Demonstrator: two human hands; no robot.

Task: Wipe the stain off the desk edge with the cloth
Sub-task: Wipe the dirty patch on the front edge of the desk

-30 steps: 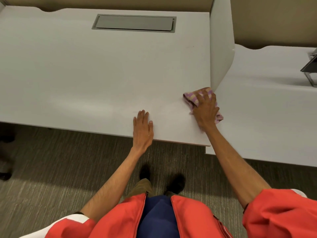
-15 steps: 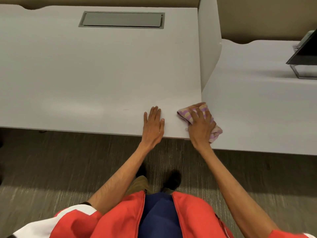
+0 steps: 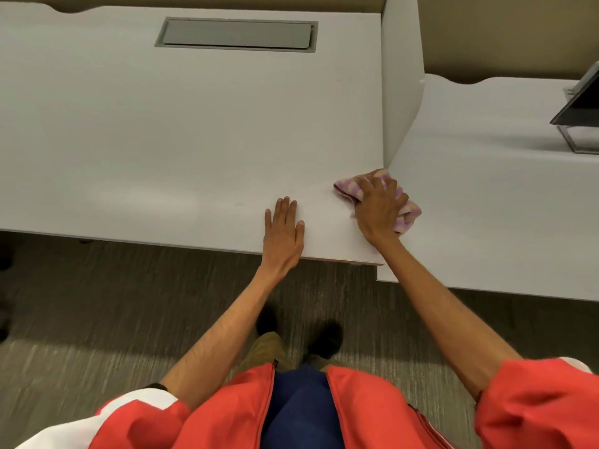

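Observation:
A pink and cream checked cloth (image 3: 345, 187) lies bunched on the white desk (image 3: 162, 140), at its right edge near the front corner. My right hand (image 3: 377, 207) presses down on the cloth with fingers spread over it. My left hand (image 3: 283, 234) rests flat on the desk by the front edge, a little left of the cloth, fingers together and holding nothing. No stain shows on the surface; the part under the cloth is hidden.
A white divider panel (image 3: 402, 76) rises along the desk's right side. A second white desk (image 3: 502, 205) adjoins on the right, carrying a dark tilted stand (image 3: 580, 115). A grey cable hatch (image 3: 236, 35) sits at the desk's back. Carpet lies below.
My right hand has slid the cloth along the desk's right edge: toward the front edge, then back away from it. My left hand stays flat on the desk.

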